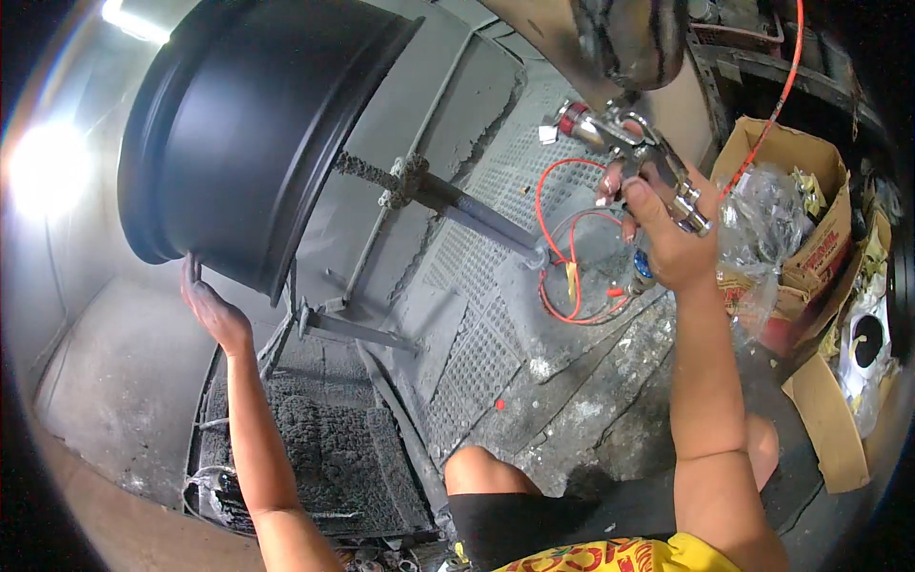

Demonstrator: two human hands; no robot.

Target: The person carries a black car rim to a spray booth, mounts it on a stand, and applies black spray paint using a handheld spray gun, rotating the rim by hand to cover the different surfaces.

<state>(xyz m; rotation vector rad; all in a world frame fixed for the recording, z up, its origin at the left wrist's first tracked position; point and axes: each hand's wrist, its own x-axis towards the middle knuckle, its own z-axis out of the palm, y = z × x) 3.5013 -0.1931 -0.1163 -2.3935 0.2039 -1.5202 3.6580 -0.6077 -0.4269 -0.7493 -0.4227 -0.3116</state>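
Observation:
A matte black wheel rim (253, 133) is mounted sideways at the upper left, on a paint-crusted metal stand (467, 214). My left hand (217, 313) reaches up to its lower edge, fingers stretched out and fingertips against the underside. In my right hand (667, 224) is a chrome spray gun (610, 133), its handle wrapped by my fingers. A dark, stained metal cup (629, 43) sits on top of the gun. The gun's nozzle end points left, toward the rim but well apart from it. An orange air hose (543, 191) loops below the gun.
Cardboard boxes (829, 243) with crumpled plastic stand at the right. A second orange hose stretch (777, 114) rises past them. Below the rim lies a dark, crusted filter-like panel (315, 439). Textured mats (477, 353) cover the floor, and a bright lamp (48, 172) shines at the left.

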